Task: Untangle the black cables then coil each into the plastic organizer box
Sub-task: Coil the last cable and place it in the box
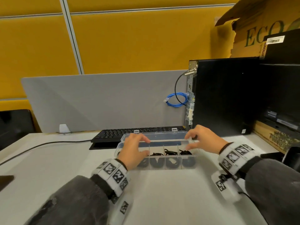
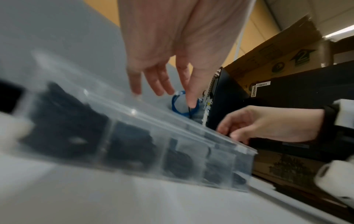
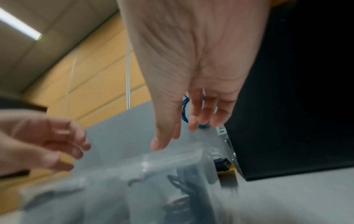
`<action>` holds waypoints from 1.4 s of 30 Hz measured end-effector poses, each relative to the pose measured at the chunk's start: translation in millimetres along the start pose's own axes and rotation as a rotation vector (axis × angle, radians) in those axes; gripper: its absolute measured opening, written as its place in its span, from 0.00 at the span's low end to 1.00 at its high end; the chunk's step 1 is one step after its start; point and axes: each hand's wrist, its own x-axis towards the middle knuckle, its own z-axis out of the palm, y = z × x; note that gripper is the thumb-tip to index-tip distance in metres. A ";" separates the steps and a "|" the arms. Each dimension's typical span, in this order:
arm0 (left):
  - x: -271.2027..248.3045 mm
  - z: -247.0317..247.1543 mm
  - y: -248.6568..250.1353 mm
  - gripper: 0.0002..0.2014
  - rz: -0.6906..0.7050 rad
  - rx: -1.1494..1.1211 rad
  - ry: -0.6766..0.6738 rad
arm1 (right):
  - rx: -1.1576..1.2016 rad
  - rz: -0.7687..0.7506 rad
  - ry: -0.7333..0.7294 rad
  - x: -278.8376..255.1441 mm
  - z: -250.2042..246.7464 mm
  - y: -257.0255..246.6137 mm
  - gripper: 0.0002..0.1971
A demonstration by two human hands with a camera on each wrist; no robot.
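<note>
A clear plastic organizer box (image 1: 162, 166) stands on the white desk, with coiled black cables (image 1: 170, 153) in its compartments. Its hinged lid (image 1: 162, 135) is tilted partway over the box. My left hand (image 1: 144, 146) is at the lid's left end, with straightened fingers on its front edge and the thumb lower down. My right hand (image 1: 190, 141) is at the lid's right end, fingertips on top and thumb in front. In the blurred left wrist view the left hand (image 2: 162, 97) points down over the box (image 2: 134, 151). In the right wrist view the right hand (image 3: 182, 133) hangs relaxed above the box (image 3: 153, 174).
A black keyboard (image 1: 129, 133) lies just behind the box. A black computer tower (image 1: 227, 98) with a blue cable (image 1: 177, 99) stands at the right. A cord (image 1: 40, 146) crosses the desk's left side. Cardboard boxes (image 1: 253, 34) are stacked at the far right.
</note>
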 end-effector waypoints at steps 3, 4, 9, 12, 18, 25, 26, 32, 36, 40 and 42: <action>-11.5 -29.0 -27.9 0.16 -0.165 0.151 -0.028 | 0.150 0.134 -0.160 -21.5 2.1 -1.0 0.35; -14.6 -33.8 -36.1 0.19 -0.209 0.191 -0.064 | 0.201 0.165 -0.225 -26.3 6.3 -1.7 0.39; -19.7 -36.1 -55.4 0.21 -0.290 0.004 -0.029 | 0.366 0.255 -0.095 -23.1 31.7 -1.9 0.38; -20.4 -33.3 -60.8 0.23 -0.345 -0.214 0.044 | 0.406 0.313 -0.020 -18.6 36.7 -5.2 0.32; -14.5 -30.3 -71.1 0.25 -0.407 -0.435 0.108 | 0.481 0.367 0.047 -3.5 44.1 -11.8 0.26; -1.5 -25.2 -77.9 0.31 -0.404 -0.470 0.053 | 0.488 0.360 0.065 8.0 49.8 -16.7 0.26; -0.1 -24.9 -77.4 0.31 -0.402 -0.477 0.044 | 0.485 0.353 0.065 7.2 49.4 -18.7 0.26; -3.0 -24.6 -66.1 0.35 -0.409 -0.521 0.100 | 0.461 0.322 0.093 0.1 50.8 -26.6 0.22; -7.1 -22.2 -56.9 0.36 -0.404 -0.514 0.113 | 0.519 0.349 0.106 -1.3 53.0 -26.8 0.25; -16.7 -20.8 -54.5 0.35 -0.395 -0.412 0.059 | 0.529 0.379 0.152 -5.1 54.4 -28.1 0.24; -17.4 -21.5 -59.1 0.35 -0.379 -0.305 0.051 | 0.566 0.385 0.231 -7.3 52.4 -27.7 0.23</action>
